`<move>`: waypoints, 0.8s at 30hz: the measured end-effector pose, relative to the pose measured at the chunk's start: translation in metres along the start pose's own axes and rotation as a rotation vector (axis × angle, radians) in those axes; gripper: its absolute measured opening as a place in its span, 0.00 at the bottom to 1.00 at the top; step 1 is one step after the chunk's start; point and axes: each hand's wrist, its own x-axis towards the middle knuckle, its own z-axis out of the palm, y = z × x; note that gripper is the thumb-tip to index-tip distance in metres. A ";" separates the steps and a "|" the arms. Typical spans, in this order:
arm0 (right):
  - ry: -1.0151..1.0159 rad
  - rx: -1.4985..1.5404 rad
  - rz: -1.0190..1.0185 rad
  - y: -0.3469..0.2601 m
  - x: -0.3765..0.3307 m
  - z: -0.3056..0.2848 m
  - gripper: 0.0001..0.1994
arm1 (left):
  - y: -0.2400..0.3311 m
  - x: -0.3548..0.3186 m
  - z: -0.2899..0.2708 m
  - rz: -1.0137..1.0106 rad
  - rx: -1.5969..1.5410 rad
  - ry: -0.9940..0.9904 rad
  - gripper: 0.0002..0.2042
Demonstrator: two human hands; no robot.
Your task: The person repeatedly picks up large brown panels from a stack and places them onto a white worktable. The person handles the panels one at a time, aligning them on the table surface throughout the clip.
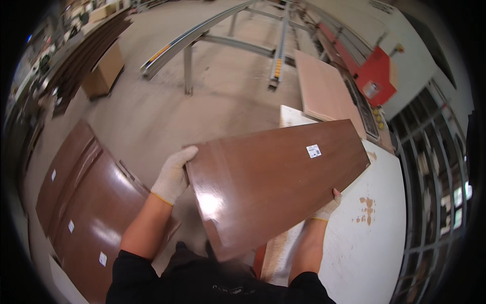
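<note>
A glossy brown wooden panel (268, 177) is held up in front of me, tilted, with a small white label on its face. My left hand (173, 175), in a white knit glove, grips its left end near the far corner. At the near long edge my right hand (328, 206) holds the panel, thumb on the upper face and the other fingers hidden beneath. The panel's right end lies over a white worktop (377, 238) with brown stains.
More brown labelled panels (96, 218) lie stacked at my left. A pinkish board (326, 88) and a red machine housing (377, 76) stand beyond the worktop. A metal roller frame (217, 38) is ahead. Dark boards (88, 53) are piled far left, a metal rack (430, 167) at right.
</note>
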 end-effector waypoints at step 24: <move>0.153 -0.138 0.990 0.564 -0.236 0.333 0.12 | 0.136 -0.565 -0.536 0.205 0.941 1.696 0.38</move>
